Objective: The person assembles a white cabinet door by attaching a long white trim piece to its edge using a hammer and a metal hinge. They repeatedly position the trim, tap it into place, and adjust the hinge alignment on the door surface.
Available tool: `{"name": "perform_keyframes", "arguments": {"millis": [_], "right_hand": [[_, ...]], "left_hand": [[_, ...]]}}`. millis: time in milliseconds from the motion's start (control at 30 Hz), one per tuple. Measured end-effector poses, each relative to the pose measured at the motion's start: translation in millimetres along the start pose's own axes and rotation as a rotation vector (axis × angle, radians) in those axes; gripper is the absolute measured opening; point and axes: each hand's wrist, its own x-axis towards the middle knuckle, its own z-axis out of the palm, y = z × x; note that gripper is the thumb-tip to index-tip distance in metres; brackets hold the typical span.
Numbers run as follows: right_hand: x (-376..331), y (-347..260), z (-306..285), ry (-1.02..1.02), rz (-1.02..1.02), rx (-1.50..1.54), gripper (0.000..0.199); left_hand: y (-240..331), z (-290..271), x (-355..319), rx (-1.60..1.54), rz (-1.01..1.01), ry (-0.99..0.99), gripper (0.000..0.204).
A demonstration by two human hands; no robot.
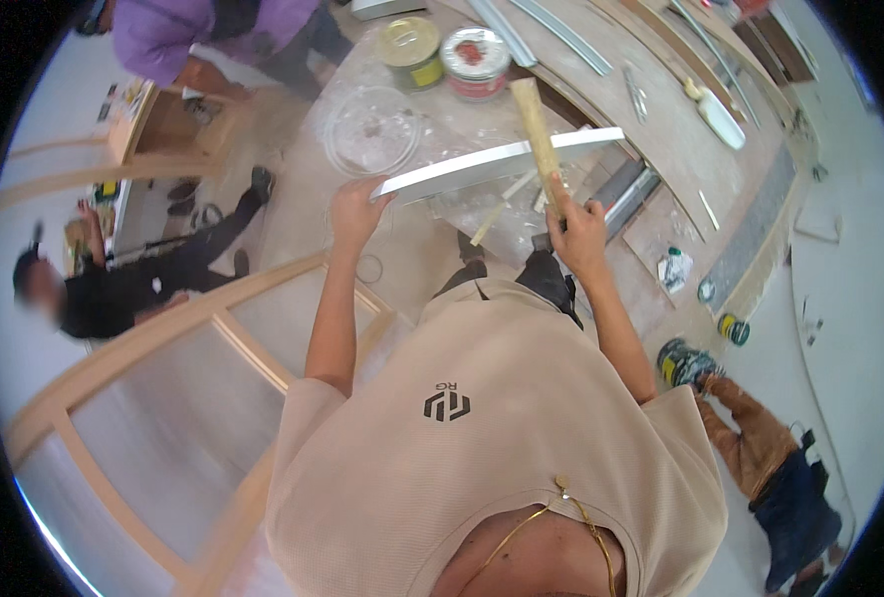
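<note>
A long, narrow white board [462, 169] stretches across in front of me, rising slightly toward its right end. My left hand [360, 211] is closed around the board's left end, thumb along its edge. In my right hand [578, 237] is the lower end of a yellowish wooden stick [532, 114], its index finger laid along it. The stick crosses in front of the board and points away from me. Something dark shows between the right fingers, too small to make out. Whether the stick touches the board I cannot tell.
On the dusty work surface stand a yellow-lidded can [410, 50], a red-smeared can [475, 62] and a clear round lid [372, 129]. A white bottle [721, 117] lies at right. A wooden frame [153, 348] stands left. Other people [153, 264] work at left and lower right.
</note>
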Motion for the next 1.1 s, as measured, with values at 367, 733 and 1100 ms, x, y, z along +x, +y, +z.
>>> {"name": "perform_keyframes", "arguments": {"millis": [367, 733, 1100], "right_hand": [[22, -96, 62, -0.270, -0.324, 0.055, 0.071], [36, -132, 99, -0.385, -0.544, 0.014, 0.068], [49, -145, 96, -0.356, -0.575, 0.053, 0.068]], "left_hand": [[-21, 25, -22, -0.836, -0.478, 0.135, 0.034], [-27, 35, -37, -0.780, -0.533, 0.197, 0.041], [-37, 52, -37, -0.745, -0.507, 0.316, 0.033]]}}
